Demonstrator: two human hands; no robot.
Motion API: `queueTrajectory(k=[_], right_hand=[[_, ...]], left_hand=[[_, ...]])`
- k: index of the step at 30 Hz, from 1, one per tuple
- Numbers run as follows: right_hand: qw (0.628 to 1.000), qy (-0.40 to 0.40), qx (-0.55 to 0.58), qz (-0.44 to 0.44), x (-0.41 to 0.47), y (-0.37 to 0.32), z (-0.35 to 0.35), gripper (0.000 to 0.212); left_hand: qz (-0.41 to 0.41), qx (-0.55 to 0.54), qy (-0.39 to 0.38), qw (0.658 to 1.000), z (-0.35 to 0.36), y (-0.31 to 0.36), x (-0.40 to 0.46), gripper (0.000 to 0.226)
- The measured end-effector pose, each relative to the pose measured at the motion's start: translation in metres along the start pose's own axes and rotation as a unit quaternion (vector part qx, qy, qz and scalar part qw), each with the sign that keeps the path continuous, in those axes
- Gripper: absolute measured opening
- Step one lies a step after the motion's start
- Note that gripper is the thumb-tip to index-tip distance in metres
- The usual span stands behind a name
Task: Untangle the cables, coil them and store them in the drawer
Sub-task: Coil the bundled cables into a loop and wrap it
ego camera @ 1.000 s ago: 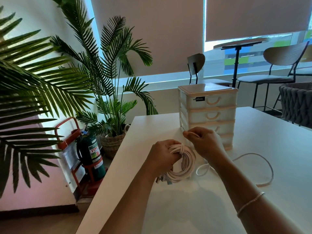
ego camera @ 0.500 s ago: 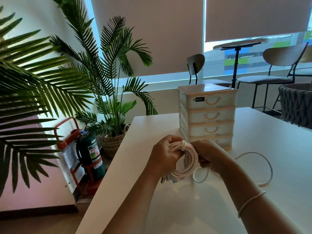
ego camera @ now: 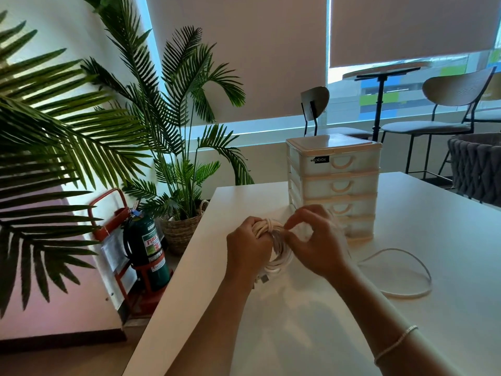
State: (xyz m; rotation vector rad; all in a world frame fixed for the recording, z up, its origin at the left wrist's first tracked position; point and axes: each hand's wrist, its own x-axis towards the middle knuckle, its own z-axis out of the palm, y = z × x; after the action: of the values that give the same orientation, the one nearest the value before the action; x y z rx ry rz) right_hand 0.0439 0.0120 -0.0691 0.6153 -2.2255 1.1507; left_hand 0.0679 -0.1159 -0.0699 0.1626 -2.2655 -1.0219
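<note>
Right hand [ego camera: 315, 241] has thumb and forefinger pinched together on a strand of the white cable, right at the top of the coil [ego camera: 278, 249], other fingers curled loosely above it. Left hand [ego camera: 248, 246] is wrapped around the coil's left side, fingers clamped over the bundled loops, holding it up on edge just over the white table [ego camera: 433, 218]. There's a wrap of cable going crosswise around the top of the bundle next to the left knuckles. A plug end [ego camera: 264, 279] pokes out under the coil by the left wrist. The loose tail of the cable [ego camera: 406, 293] runs out to the right behind the right wrist and lies in 1 big loop on the table. Just behind the hands sits the 4-drawer plastic organizer [ego camera: 334, 185], all drawers closed. Thin bracelet [ego camera: 395, 344] on the right forearm. Off the table's left edge: potted palm [ego camera: 176, 147] and a fire extinguisher [ego camera: 147, 249].
</note>
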Motion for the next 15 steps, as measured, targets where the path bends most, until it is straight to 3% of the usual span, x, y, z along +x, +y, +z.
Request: queueTrajectory(k=[2,6,15], right_hand=[[0.997,-0.039,-0.055,-0.04,-0.005,-0.001,0.005,0.009],[0.982,-0.14,-0.128,-0.026,-0.011,-0.008,0.012,0.022],[0.966,-0.151,-0.206,0.047,-0.011,-0.026,0.011,0.028]], left_hand=[[-0.006,0.007,0.0,1.0,0.0,0.0,0.0,0.021],[-0.028,0.013,-0.009,0.999,0.002,0.001,-0.001,0.025],[-0.143,-0.041,-0.028,0.989,0.003,0.003,0.0,0.022]])
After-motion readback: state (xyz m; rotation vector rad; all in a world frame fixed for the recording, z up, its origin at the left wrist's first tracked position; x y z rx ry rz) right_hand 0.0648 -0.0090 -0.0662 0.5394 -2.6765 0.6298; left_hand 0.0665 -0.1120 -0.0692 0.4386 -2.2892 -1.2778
